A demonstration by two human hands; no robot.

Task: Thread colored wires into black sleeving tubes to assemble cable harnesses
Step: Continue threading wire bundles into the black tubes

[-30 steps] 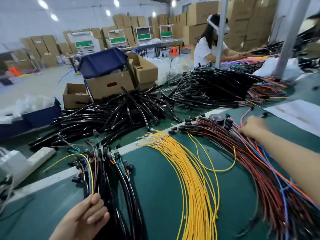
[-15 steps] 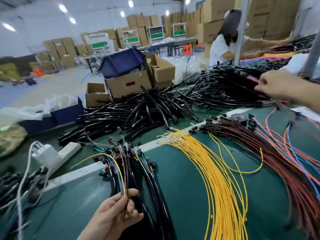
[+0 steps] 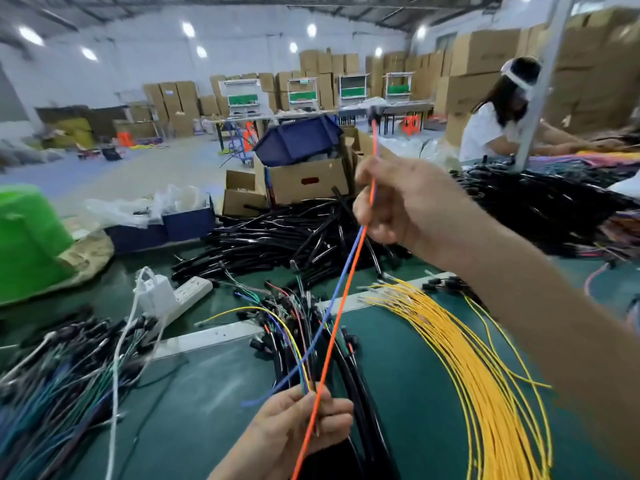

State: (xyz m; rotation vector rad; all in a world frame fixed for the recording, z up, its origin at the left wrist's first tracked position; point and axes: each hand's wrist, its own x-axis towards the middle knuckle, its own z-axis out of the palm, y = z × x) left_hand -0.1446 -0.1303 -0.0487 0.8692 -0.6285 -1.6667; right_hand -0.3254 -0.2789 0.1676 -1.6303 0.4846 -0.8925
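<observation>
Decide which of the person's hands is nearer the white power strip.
Left. The left hand, gripping a wire bundle, sits right of the power strip, nearer the camera; the right hand is raised farther right, pinching the orange wire.

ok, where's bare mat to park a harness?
Green mat is bare between the black sleeved harness bundle and the fan of yellow wires, and front-left between that bundle and the tangled multicolour wire pile. Crowded: black tubing heap behind. Right hand pinches an orange wire; left hand grips the bundle's wires.
</observation>
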